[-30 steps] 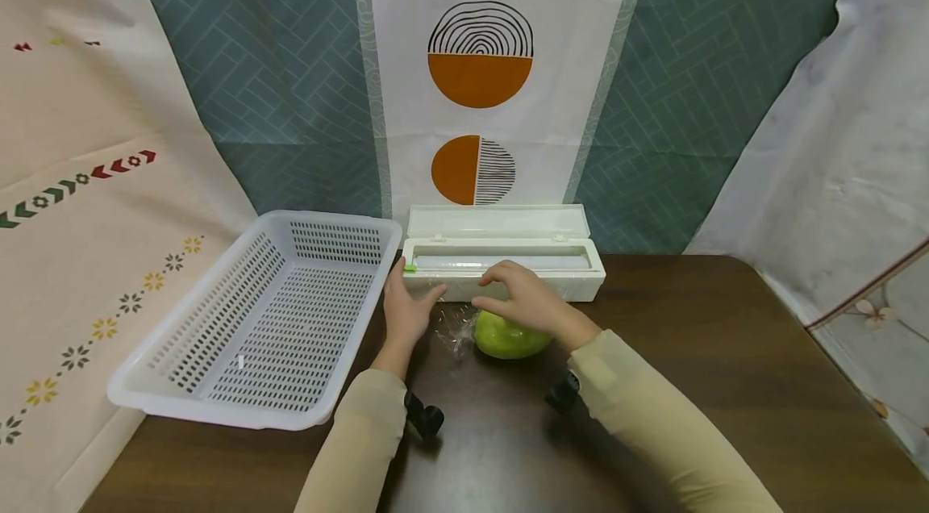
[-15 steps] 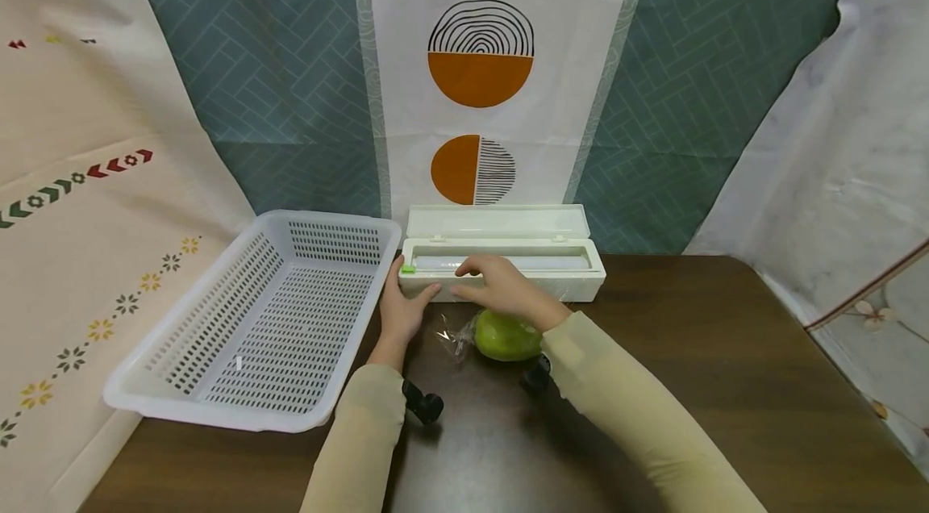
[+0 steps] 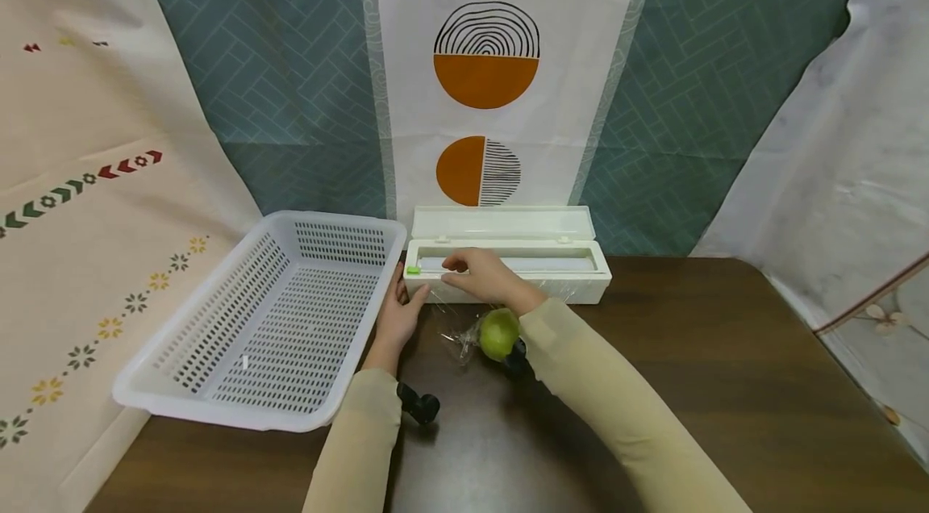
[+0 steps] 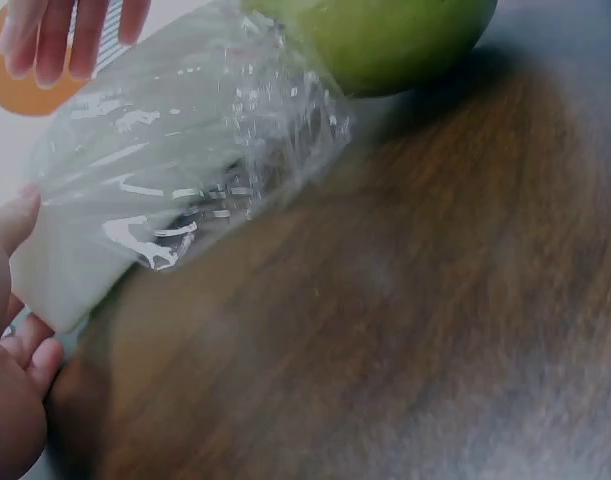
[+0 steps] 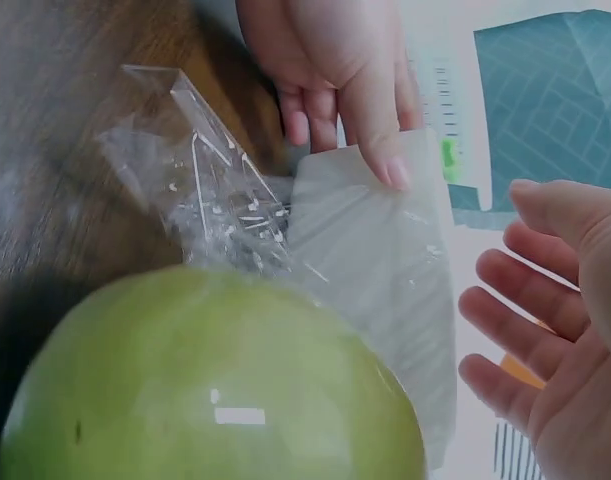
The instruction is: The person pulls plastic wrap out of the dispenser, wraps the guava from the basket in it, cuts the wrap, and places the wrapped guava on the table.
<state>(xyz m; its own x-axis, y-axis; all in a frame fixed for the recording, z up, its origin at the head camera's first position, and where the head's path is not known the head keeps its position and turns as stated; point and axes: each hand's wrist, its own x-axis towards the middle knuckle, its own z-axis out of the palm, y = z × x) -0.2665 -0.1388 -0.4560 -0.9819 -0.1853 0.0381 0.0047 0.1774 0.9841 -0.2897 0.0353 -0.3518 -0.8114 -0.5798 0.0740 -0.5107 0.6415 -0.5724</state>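
A white cling film dispenser [image 3: 581, 289] stands on the table with its lid [image 3: 504, 224] raised and a roll inside. My left hand [image 3: 395, 323] holds its left end, thumb on the front face [image 5: 365, 215] and fingers around the end. My right hand [image 3: 482, 277] hovers over the front edge, fingers loosely bent and holding nothing, to the right of a green slide cutter [image 3: 413, 270]. In front of the dispenser lies a smooth green fruit [image 3: 499, 333] with clear cling film [image 4: 185, 170] bunched at its left side; film stretches up to the dispenser. My right sleeve hides part of the fruit.
A white perforated plastic basket [image 3: 218, 414] stands at the left, its edge close beside my left hand. The dark wooden table [image 3: 689, 368] extends to the right. Patterned cloths [image 3: 305, 77] hang behind and at both sides.
My right hand has moved left along the dispenser's front toward the green slide cutter, its sleeve now covering more of the fruit. My left hand stays at the dispenser's left end.
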